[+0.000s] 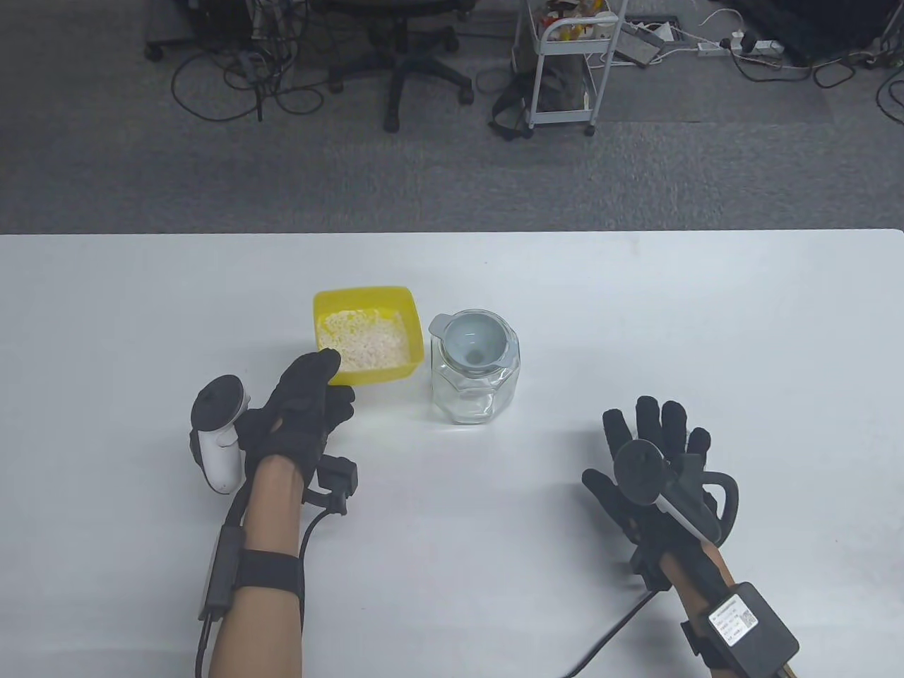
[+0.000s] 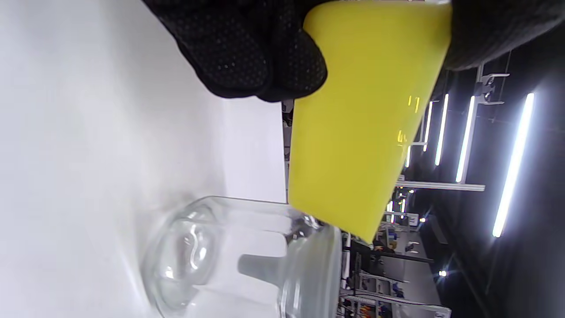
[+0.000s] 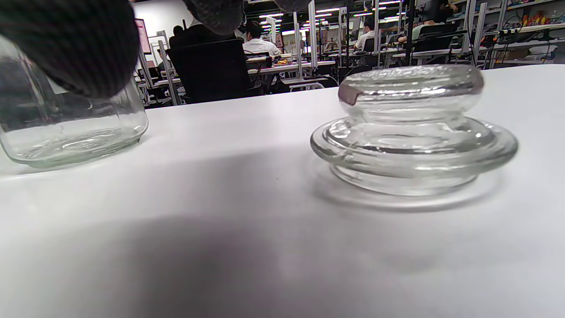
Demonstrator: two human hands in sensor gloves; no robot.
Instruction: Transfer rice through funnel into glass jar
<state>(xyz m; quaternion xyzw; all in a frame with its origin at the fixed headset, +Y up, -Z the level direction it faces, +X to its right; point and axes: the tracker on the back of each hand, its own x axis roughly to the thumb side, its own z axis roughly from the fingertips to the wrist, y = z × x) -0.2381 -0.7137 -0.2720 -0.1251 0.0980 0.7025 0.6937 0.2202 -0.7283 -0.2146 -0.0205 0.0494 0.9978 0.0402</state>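
Observation:
A yellow tub [image 1: 367,300] of white rice [image 1: 364,339] stands at mid-table. Right of it stands a clear glass jar [image 1: 473,395] with a grey funnel [image 1: 472,342] seated in its mouth. My left hand [image 1: 335,381] grips the tub's near left corner, thumb over the rim. In the left wrist view my fingers [image 2: 247,48] press the tub's yellow wall [image 2: 362,132], with the jar [image 2: 212,256] and funnel [image 2: 309,274] beside it. My right hand [image 1: 650,431] lies spread and empty to the jar's right. The jar's glass lid [image 3: 412,128] sits on the table beneath it, hidden in the table view.
The white table [image 1: 635,296] ends at its far edge, with grey floor, an office chair [image 1: 395,63] and a white cart [image 1: 565,63] beyond. In the right wrist view the jar's base [image 3: 66,132] stands left of the lid.

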